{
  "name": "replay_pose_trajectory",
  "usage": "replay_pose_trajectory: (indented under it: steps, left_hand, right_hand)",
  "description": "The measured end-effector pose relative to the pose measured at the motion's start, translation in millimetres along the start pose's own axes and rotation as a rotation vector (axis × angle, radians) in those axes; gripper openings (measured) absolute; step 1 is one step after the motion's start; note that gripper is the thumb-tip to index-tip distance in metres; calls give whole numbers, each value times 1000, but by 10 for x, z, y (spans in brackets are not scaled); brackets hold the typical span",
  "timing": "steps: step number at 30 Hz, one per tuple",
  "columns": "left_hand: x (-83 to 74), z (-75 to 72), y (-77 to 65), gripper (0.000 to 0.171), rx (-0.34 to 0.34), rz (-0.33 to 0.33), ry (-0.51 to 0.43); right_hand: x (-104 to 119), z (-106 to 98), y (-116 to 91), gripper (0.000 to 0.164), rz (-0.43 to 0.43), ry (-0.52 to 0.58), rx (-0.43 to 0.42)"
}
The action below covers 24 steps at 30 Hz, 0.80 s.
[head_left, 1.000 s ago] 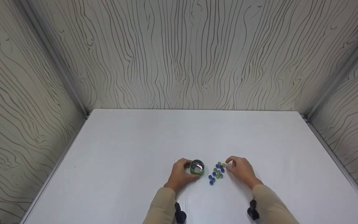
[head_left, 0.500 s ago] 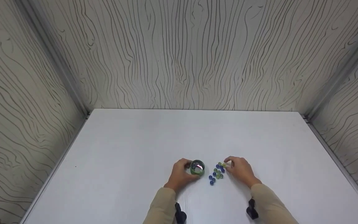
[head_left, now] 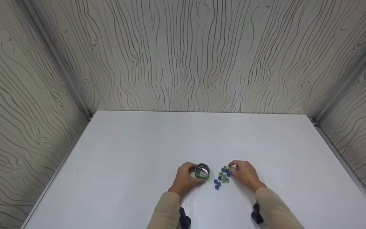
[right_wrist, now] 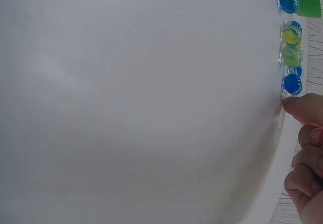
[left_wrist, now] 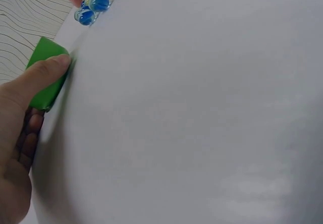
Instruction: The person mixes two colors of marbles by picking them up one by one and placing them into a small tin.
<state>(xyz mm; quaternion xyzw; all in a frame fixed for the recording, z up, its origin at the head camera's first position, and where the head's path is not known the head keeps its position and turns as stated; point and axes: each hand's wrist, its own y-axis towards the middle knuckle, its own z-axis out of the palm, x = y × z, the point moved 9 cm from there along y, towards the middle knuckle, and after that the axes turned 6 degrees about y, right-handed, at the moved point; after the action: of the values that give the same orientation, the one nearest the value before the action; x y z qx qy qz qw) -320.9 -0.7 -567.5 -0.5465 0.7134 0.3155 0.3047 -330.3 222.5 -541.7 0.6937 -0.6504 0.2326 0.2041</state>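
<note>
My left hand [head_left: 184, 180] grips a small green cup [head_left: 202, 178] from its left side, thumb at the near side and fingers round the far side. The cup stands upright with a shiny inside; the left wrist view shows its green wall [left_wrist: 44, 95] under the thumb. Right of it lies a loose cluster of blue and yellow-green glass marbles [head_left: 224, 176]. At the cluster's far right end my right hand [head_left: 247, 174] pinches a yellow-green marble [head_left: 230, 169] between thumb and index finger. In the right wrist view the thumb mostly hides that marble, close by a blue marble [right_wrist: 292, 84].
Everything rests on a white table [head_left: 132, 152]. Panels with a wood-grain pattern [head_left: 183, 57] rise behind it and at both sides. Three blue marbles [head_left: 217, 187] lie at the near end of the cluster. Dark wrist devices [head_left: 185, 219] sit under both sleeves.
My right hand has moved slightly left, its thumb and index finger closing in on the yellow-green marble. The left hand, the cup and the other marbles stay where they were.
</note>
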Motion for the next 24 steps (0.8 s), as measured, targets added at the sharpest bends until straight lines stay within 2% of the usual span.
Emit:
replay_pose_trajectory:
  steps: [10, 24]
  left_hand:
    - [-5, 0, -7, 50, 4, 4, -6]
    - [-20, -21, -23, 52, 25, -38, -9]
  right_hand:
    - [-5, 10, 1, 24, -4, 6, -6]
    - [3, -16, -29, 17, -17, 6, -27]
